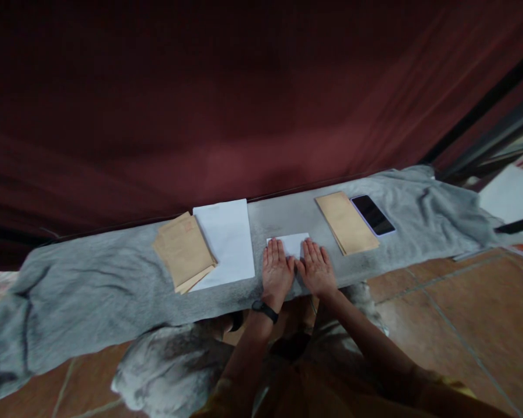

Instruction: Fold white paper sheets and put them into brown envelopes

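A small white sheet of paper, perhaps folded, lies on the grey cloth in front of me. My left hand rests flat on its left part, fingers stretched out and pointing away from me. On the right part my right hand presses down in the same way, fingers extended. The two thumbs nearly meet at the near edge of the paper. Both palms hide the sheet's lower corners. A dark band is worn on my left wrist.
Left of my hands, brown envelopes overlap a stack of white paper. To the right lie more brown envelopes beside a phone. A grey cloth covers the narrow table, and a dark red curtain hangs behind it.
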A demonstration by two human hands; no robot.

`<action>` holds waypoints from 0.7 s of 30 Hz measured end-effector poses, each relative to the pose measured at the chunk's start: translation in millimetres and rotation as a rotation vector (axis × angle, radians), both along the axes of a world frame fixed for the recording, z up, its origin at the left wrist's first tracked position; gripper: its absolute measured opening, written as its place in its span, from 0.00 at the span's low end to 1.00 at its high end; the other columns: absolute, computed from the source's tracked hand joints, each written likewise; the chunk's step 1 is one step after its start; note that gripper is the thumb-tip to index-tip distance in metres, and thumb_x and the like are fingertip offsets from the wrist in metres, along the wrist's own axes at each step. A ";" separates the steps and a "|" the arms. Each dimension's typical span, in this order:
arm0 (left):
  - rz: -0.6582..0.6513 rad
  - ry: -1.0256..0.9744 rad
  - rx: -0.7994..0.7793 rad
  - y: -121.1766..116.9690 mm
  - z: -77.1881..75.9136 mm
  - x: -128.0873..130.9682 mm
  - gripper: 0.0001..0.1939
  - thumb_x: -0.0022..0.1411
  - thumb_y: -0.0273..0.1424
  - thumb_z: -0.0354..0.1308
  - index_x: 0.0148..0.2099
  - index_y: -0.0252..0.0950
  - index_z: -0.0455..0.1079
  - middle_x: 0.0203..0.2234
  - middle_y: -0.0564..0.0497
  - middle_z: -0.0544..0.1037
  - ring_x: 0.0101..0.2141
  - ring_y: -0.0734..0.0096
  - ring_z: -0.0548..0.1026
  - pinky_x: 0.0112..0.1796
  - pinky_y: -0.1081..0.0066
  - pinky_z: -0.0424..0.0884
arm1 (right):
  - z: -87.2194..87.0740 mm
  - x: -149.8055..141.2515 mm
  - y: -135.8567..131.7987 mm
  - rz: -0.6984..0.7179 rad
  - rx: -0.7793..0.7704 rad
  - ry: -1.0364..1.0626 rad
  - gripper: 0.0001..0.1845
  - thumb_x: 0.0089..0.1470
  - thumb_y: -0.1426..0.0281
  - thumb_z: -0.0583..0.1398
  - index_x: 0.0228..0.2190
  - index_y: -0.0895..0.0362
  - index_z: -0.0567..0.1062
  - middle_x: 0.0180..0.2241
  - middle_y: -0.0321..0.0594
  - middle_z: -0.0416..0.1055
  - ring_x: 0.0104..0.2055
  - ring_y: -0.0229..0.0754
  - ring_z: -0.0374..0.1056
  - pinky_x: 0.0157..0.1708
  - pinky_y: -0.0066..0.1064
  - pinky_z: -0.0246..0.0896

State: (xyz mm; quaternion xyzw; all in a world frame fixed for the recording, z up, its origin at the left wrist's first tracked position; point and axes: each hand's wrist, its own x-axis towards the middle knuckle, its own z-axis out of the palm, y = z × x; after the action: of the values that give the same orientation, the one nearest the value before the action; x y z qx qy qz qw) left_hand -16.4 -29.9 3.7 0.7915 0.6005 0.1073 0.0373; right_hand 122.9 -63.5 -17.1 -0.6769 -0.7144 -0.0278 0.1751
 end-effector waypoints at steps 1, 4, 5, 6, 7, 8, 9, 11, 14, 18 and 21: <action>0.005 0.003 0.002 -0.2 0.3 0.0 0.34 0.72 0.37 0.44 0.71 0.21 0.48 0.70 0.34 0.51 0.70 0.55 0.48 0.67 0.53 0.51 | -0.2 -0.1 0.0 0.000 0.003 -0.002 0.36 0.69 0.58 0.47 0.69 0.66 0.48 0.68 0.57 0.54 0.69 0.55 0.52 0.67 0.50 0.44; 0.006 0.002 0.005 -0.8 0.9 -0.1 0.34 0.72 0.38 0.44 0.71 0.21 0.49 0.70 0.34 0.52 0.70 0.54 0.48 0.67 0.53 0.51 | -0.6 -0.6 -0.1 -0.003 0.010 0.000 0.36 0.69 0.59 0.46 0.69 0.66 0.48 0.68 0.56 0.54 0.69 0.55 0.52 0.67 0.50 0.43; 0.011 -0.002 0.007 -0.9 0.9 -0.2 0.34 0.72 0.38 0.44 0.71 0.21 0.49 0.70 0.33 0.52 0.70 0.54 0.48 0.67 0.53 0.51 | -0.5 -0.7 -0.1 -0.004 0.011 0.004 0.36 0.69 0.59 0.46 0.70 0.65 0.47 0.68 0.56 0.54 0.69 0.55 0.52 0.67 0.50 0.43; 0.020 -0.009 0.010 -1.0 0.9 -0.2 0.34 0.72 0.38 0.44 0.71 0.22 0.48 0.70 0.33 0.53 0.70 0.54 0.49 0.67 0.53 0.51 | -0.3 -0.8 -0.1 -0.004 0.011 0.008 0.36 0.69 0.59 0.46 0.70 0.65 0.47 0.68 0.56 0.54 0.69 0.55 0.52 0.67 0.50 0.43; 0.031 -0.018 0.014 -1.0 0.9 -0.2 0.34 0.72 0.39 0.44 0.72 0.22 0.48 0.70 0.33 0.53 0.70 0.54 0.49 0.67 0.52 0.51 | 0.0 -0.9 0.0 -0.003 0.010 0.012 0.36 0.69 0.59 0.46 0.70 0.65 0.46 0.68 0.56 0.53 0.69 0.55 0.52 0.67 0.50 0.43; 0.041 -0.027 0.019 -1.0 0.7 -0.1 0.34 0.72 0.39 0.44 0.72 0.23 0.47 0.70 0.33 0.53 0.70 0.53 0.49 0.67 0.51 0.51 | 0.3 -1.0 0.0 -0.002 0.010 0.014 0.36 0.69 0.59 0.46 0.70 0.64 0.46 0.68 0.56 0.53 0.70 0.55 0.52 0.67 0.50 0.43; 0.048 -0.035 0.023 -0.9 0.5 -0.1 0.34 0.72 0.39 0.44 0.72 0.23 0.47 0.70 0.33 0.54 0.70 0.53 0.49 0.67 0.51 0.51 | 0.6 -1.1 0.1 -0.002 0.010 0.015 0.36 0.69 0.59 0.46 0.70 0.65 0.45 0.68 0.56 0.53 0.69 0.55 0.52 0.67 0.50 0.43; 0.055 -0.044 0.029 -0.7 0.0 0.0 0.35 0.72 0.40 0.44 0.72 0.23 0.46 0.69 0.33 0.54 0.70 0.53 0.50 0.67 0.51 0.51 | 1.2 -1.2 0.1 -0.002 0.009 0.012 0.36 0.69 0.59 0.46 0.70 0.65 0.46 0.68 0.56 0.53 0.69 0.55 0.52 0.67 0.50 0.42; 0.057 -0.038 0.033 -0.4 -0.7 -0.2 0.35 0.72 0.40 0.43 0.72 0.22 0.47 0.69 0.32 0.54 0.70 0.52 0.50 0.67 0.51 0.52 | 1.3 -1.4 0.2 -0.006 0.002 0.007 0.36 0.70 0.59 0.46 0.69 0.66 0.48 0.68 0.56 0.55 0.70 0.54 0.52 0.67 0.50 0.43; 0.044 -0.024 0.034 -0.2 -1.1 -1.4 0.35 0.72 0.40 0.44 0.71 0.21 0.48 0.69 0.32 0.54 0.70 0.52 0.49 0.67 0.51 0.52 | 1.9 -0.4 1.8 -0.006 -0.018 0.024 0.34 0.70 0.59 0.46 0.69 0.65 0.51 0.67 0.55 0.56 0.70 0.54 0.52 0.67 0.50 0.43; 0.031 -0.015 0.035 -0.1 -0.4 -2.3 0.33 0.72 0.39 0.44 0.71 0.22 0.49 0.70 0.32 0.54 0.70 0.52 0.49 0.66 0.50 0.53 | 5.8 0.7 6.1 -0.009 -0.043 0.036 0.33 0.70 0.60 0.46 0.69 0.63 0.52 0.67 0.55 0.56 0.70 0.55 0.52 0.67 0.51 0.43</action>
State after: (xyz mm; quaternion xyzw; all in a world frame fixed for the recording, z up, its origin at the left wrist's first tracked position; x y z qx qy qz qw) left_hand -18.7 -30.0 3.4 0.7818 0.6105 0.1240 0.0264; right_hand 123.7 -57.4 -11.2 -0.6841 -0.7085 -0.0010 0.1731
